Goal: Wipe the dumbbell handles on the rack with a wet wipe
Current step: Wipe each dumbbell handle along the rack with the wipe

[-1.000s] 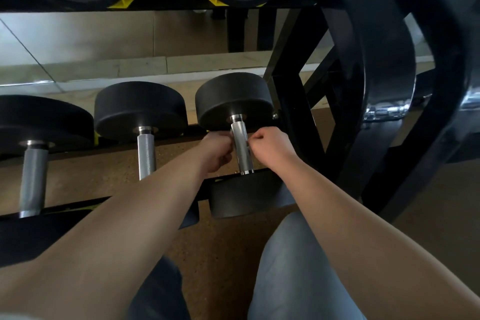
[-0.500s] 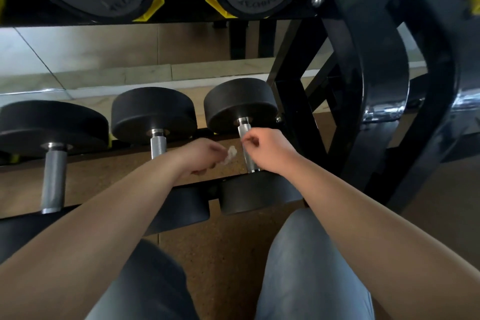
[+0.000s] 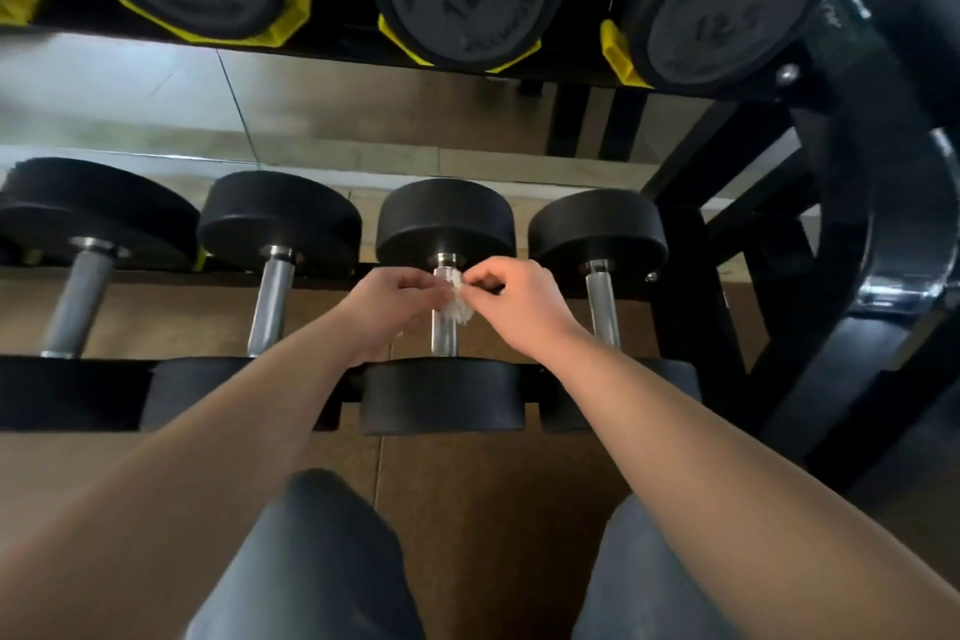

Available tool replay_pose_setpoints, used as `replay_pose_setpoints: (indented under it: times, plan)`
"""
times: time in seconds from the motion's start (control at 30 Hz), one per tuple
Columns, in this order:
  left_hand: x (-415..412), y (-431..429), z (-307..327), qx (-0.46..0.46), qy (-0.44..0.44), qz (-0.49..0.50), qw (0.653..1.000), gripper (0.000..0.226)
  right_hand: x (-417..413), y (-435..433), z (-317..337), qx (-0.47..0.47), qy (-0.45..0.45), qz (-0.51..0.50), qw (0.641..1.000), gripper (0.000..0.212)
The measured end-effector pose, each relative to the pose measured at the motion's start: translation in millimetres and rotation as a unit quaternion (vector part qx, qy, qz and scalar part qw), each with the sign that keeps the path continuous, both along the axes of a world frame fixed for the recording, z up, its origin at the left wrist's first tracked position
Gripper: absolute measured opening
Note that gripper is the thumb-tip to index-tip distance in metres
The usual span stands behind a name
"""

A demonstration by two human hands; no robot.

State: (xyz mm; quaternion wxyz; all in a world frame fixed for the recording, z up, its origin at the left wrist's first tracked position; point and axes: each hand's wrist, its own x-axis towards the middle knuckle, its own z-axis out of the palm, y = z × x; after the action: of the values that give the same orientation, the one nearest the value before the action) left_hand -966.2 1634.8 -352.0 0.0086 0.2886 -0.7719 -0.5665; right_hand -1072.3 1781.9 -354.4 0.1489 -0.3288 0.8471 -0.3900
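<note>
lower row: 4 black round dumbbells point(image 3: 444, 224) | 1 crumpled white wet wipe point(image 3: 458, 300) | left hand point(image 3: 387, 299), right hand point(image 3: 514, 299): fingertip grips pinch wipe at third chrome handle point(image 3: 443, 335)

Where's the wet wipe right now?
Head view, centre: the wet wipe is pinched between the left hand and right hand, at the handle of the third dumbbell from left, lower row.

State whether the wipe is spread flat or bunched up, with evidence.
Bunched up. The wipe shows as a small crumpled white wad pinched between the left hand and right hand, in front of the handle.
</note>
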Motion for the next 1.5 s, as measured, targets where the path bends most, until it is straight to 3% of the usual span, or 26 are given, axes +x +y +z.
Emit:
replay_pose_setpoints:
  times: [0.17, 0.27, 0.4, 0.57, 0.67, 0.87, 1.1, 1.23, 1.33, 1.4, 1.5]
  plan:
    - [2, -9, -23, 0.002, -0.027, 0.09, 0.996, 0.018, 11, -29, -13, -0.005, 0.053, -0.093, 0.994, 0.018]
    - [-4, -7, -34, -0.022, -0.036, 0.096, 0.995, 0.016, 6, -42, -24, 0.078, 0.079, -0.082, 0.99, 0.021]
    - [-9, -5, -49, -0.051, -0.051, 0.095, 0.993, 0.012, 3, -43, -37, 0.142, 0.01, -0.08, 0.987, 0.021]
    - [-12, -9, -52, -0.055, -0.118, 0.041, 0.991, 0.036, 8, -33, -36, 0.167, -0.047, -0.035, 0.984, 0.016]
    - [-15, -8, -50, -0.039, -0.15, -0.016, 0.988, 0.033, 4, -35, -38, 0.139, -0.015, -0.057, 0.988, 0.019]
    - [-15, -7, -52, -0.037, -0.16, -0.013, 0.986, 0.04, -12, -48, -48, 0.052, 0.07, -0.092, 0.992, 0.024]
    - [-10, -7, -45, -0.027, -0.151, -0.012, 0.988, 0.04, -11, -15, -42, 0.174, -0.028, 0.074, 0.982, 0.02]
    - [-11, -3, -44, -0.036, -0.154, 0.004, 0.987, 0.033, -19, -32, -51, 0.047, 0.036, -0.016, 0.998, 0.02]
    - [-11, 0, -40, -0.046, -0.184, 0.011, 0.982, 0.039, -29, -41, -54, 0.027, 0.095, -0.051, 0.994, 0.021]
    - [-10, 2, -37, -0.045, -0.195, 0.007, 0.98, 0.041, -31, -37, -55, 0.019, 0.086, -0.022, 0.996, 0.023]
    - [-11, 3, -37, -0.05, -0.194, 0.012, 0.98, 0.038, -30, -21, -55, 0.06, 0.037, 0.102, 0.992, 0.021]
